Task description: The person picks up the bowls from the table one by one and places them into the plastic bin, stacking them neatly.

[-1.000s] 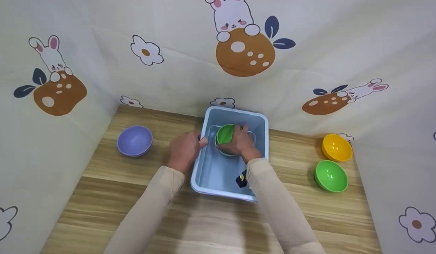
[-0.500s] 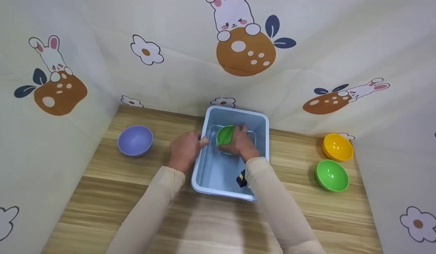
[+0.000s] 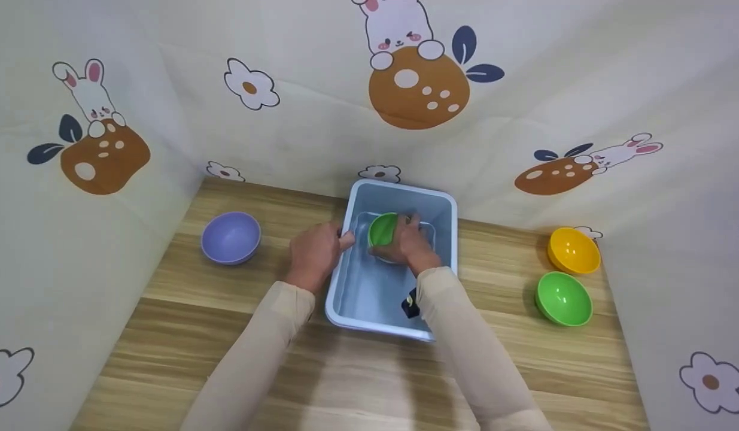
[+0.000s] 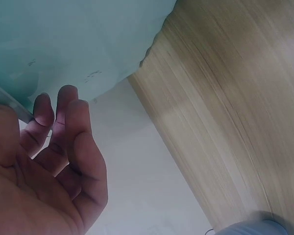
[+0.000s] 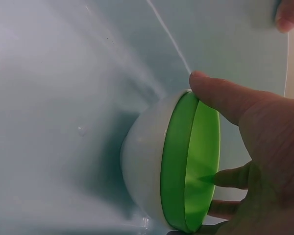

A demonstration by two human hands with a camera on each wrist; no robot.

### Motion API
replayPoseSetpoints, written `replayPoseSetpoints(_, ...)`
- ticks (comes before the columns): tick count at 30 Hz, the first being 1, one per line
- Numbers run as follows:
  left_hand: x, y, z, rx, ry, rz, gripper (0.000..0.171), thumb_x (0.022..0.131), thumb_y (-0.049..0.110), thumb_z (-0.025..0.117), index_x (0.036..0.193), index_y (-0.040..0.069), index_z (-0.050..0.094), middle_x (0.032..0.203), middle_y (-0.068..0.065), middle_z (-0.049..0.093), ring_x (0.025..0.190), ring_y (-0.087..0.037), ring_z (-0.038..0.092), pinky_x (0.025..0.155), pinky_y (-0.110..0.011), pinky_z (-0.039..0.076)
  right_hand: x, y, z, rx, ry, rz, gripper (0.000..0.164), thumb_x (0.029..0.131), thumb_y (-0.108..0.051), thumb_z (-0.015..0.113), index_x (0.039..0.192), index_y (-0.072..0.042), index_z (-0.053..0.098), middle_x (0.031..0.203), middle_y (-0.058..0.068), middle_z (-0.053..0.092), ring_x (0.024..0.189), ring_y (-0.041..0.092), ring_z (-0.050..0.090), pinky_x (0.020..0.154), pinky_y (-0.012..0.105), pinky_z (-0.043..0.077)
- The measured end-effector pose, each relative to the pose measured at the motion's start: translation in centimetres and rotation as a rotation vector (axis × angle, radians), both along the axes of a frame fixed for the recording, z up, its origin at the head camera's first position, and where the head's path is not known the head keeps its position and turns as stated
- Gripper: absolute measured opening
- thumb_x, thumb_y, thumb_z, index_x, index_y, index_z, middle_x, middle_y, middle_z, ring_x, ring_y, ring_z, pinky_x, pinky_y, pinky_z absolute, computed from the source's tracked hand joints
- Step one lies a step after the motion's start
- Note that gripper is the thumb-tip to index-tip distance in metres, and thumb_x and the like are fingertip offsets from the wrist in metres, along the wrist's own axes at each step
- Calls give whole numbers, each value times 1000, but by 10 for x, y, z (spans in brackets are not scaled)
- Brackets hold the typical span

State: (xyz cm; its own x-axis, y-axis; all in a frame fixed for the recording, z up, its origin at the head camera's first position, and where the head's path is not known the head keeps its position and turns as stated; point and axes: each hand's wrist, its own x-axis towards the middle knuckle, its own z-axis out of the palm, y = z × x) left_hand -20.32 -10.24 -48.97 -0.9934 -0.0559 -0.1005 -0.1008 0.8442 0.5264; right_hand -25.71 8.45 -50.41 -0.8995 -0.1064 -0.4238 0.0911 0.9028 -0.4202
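Note:
A light blue plastic bin (image 3: 375, 326) stands on the wooden table. My left hand (image 3: 314, 254) grips its left rim, the thumb over the edge and the fingers outside against the wall; the left wrist view shows those fingers (image 4: 78, 132) bent below the rim. Inside the bin, my right hand (image 3: 412, 242) holds a green bowl (image 5: 201, 152) by its rim, thumb on one side and fingers on the other. That bowl is nested in a whitish bowl (image 5: 144, 161), whose outside shows close over the bin floor. The hand covers the green bowl's right part in the head view.
A purple bowl (image 3: 230, 238) stands to the left of the bin. On the right are a yellow bowl (image 3: 574, 250) and another green bowl (image 3: 563, 299), close together. Printed cloth (image 3: 309, 131) rises behind and beside the wooden table (image 3: 225, 287).
The right hand and the green bowl sit slightly lower in the head view than a second ago. The left hand keeps its grip on the bin's rim.

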Motion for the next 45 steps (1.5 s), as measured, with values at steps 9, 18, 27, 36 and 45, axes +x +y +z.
replayPoseSetpoints(9, 0, -2, 6, 20, -22, 6, 26, 98, 36, 58, 96, 13, 71, 77, -5, 65, 72, -21, 61, 63, -34, 43, 0, 2, 10, -20, -2, -12, 109, 82, -52, 78, 161, -10, 16, 165, 22, 7, 143, 44, 34, 113, 56, 42)
replayPoseSetpoints(18, -1, -2, 5, 40, -29, -1, 26, 99, 37, 59, 95, 14, 70, 76, -4, 63, 72, -21, 60, 63, -34, 42, 0, 7, 17, -20, 45, 0, 103, 85, -52, 76, 159, -5, 22, 159, 24, 21, 141, 44, 35, 115, 57, 39)
replayPoseSetpoints(27, -2, -3, 5, 48, -31, -7, 24, 97, 35, 61, 88, 14, 68, 72, -3, 61, 69, -19, 58, 61, -33, 39, 0, 10, 31, -44, 180, 13, 84, 91, -45, 72, 152, 0, 37, 154, 26, 32, 141, 43, 39, 115, 53, 41)
replayPoseSetpoints(36, -3, -2, 4, 12, -40, -3, 29, 98, 39, 61, 88, 13, 68, 74, -4, 62, 69, -19, 58, 60, -32, 41, 5, 11, 56, -111, 171, 40, 77, 94, -42, 69, 153, -2, 40, 151, 24, 41, 132, 36, 52, 110, 48, 46)
replayPoseSetpoints(45, -2, -1, 3, 19, -35, -3, 29, 98, 39, 61, 91, 12, 70, 74, -5, 63, 70, -20, 59, 61, -33, 42, 8, 24, 64, -203, 153, 65, 75, 94, -42, 66, 152, 0, 41, 152, 23, 47, 140, 37, 49, 115, 50, 42)
